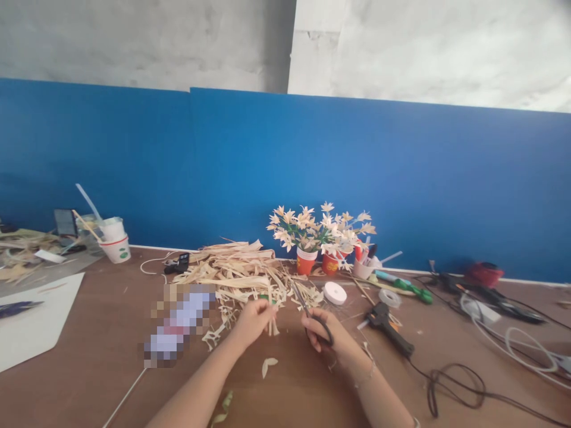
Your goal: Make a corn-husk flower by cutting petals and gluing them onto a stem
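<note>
My left hand [256, 324] is closed in a pinch on a pale strip of dried husk [273, 326], which hangs below the fingertips. A pair of scissors [322, 328] with black handles is in my right hand [328, 336], the blades pointing up and to the left. The blades are apart from the strip. On the table between my forearms lies a small cut leaf-shaped piece [268, 367]. Just beyond my left hand spreads a heap of dried husk strips [236, 267] with curled scraps. A bit of green shows behind my left fingers, partly hidden.
Paper cups with pale husk flowers [323, 229] stand at the back by the blue partition [223, 166]. Right of my hand lie a white tape roll [334, 293], a glue gun [388, 330] and loose cables [459, 386]. A white cup [116, 249] stands at left.
</note>
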Demonstrator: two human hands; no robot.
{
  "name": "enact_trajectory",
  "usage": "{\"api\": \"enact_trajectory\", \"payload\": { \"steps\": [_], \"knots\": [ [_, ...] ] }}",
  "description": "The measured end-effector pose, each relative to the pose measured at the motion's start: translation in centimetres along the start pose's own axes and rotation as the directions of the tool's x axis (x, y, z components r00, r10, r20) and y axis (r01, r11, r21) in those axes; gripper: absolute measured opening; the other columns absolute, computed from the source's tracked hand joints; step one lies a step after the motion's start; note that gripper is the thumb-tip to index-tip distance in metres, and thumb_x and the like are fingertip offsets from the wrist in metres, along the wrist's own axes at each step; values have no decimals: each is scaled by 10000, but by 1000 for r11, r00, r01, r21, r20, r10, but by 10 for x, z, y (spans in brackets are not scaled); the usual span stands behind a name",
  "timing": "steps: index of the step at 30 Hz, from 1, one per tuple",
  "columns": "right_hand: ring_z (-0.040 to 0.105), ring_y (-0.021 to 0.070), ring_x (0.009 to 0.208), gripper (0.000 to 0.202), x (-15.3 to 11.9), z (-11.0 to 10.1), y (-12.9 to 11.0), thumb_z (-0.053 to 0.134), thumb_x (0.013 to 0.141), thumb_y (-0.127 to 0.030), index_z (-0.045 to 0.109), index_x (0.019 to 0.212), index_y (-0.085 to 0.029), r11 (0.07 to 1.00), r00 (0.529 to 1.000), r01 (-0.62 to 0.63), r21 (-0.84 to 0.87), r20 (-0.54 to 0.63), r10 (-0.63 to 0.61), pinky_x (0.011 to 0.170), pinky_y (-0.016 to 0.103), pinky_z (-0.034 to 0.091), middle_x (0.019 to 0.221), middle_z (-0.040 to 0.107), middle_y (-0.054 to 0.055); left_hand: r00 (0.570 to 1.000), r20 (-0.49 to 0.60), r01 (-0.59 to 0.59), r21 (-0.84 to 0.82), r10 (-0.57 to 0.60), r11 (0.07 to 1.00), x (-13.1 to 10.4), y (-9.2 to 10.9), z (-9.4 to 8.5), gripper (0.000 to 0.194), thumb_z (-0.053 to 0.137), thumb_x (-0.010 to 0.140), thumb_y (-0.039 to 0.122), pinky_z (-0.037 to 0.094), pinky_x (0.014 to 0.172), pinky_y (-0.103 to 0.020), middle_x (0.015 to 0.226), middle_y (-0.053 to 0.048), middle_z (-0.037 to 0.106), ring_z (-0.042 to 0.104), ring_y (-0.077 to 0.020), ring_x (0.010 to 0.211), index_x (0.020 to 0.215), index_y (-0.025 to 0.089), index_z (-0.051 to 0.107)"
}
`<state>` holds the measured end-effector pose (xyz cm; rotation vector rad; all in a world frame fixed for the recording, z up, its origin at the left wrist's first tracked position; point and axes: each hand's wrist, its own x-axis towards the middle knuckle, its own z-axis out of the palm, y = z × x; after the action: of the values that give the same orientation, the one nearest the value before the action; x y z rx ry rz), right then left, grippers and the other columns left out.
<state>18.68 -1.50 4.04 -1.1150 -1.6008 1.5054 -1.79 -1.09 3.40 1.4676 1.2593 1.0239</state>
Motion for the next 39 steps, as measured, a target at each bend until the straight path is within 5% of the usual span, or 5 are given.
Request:
{"api": "enact_trajectory", "payload": {
  "steps": [9,19,27,33,39],
  "knots": [
    [373,44,320,372,2,1,4,596,715,-522,456,701,-178,1000,1000,-18,-9,0,18,317,162,148,425,465,-82,964,-96,-150,578,250,802,-8,1,-4,293,468,775,271,184,491,-251,431,27,448,384,-124,429,490,205,481],
    [395,40,327,347,1,3,3,628,703,-475,462,714,-171,999,999,-43,24,12,43,310,141,153,429,475,-79,968,128,232,-108,-218,967,3,-5,3,265,456,759,423,336,400,-211,645,-48,647,601,-158,484,656,183,497],
    [373,42,311,329,4,2,8,622,709,-467,468,712,-175,999,999,-35,35,18,34,302,148,145,406,470,-82,992,-23,-96,499,123,861,-5,1,-7,298,422,793,299,352,519,-231,491,-4,592,566,-135,496,524,188,486],
    [384,44,319,336,5,1,10,626,702,-479,475,699,-179,998,999,-26,51,21,25,307,157,141,431,475,-78,962,224,118,185,-159,976,-9,1,13,271,404,794,384,417,443,-240,554,-13,620,606,-163,490,629,183,478],
    [395,49,328,355,5,1,9,619,699,-503,478,704,-178,999,1000,-25,30,0,25,310,162,150,438,475,-74,995,71,-92,277,75,956,-6,-1,8,252,467,795,369,462,516,-256,600,-11,638,608,-154,508,709,165,588]
  ]
}}
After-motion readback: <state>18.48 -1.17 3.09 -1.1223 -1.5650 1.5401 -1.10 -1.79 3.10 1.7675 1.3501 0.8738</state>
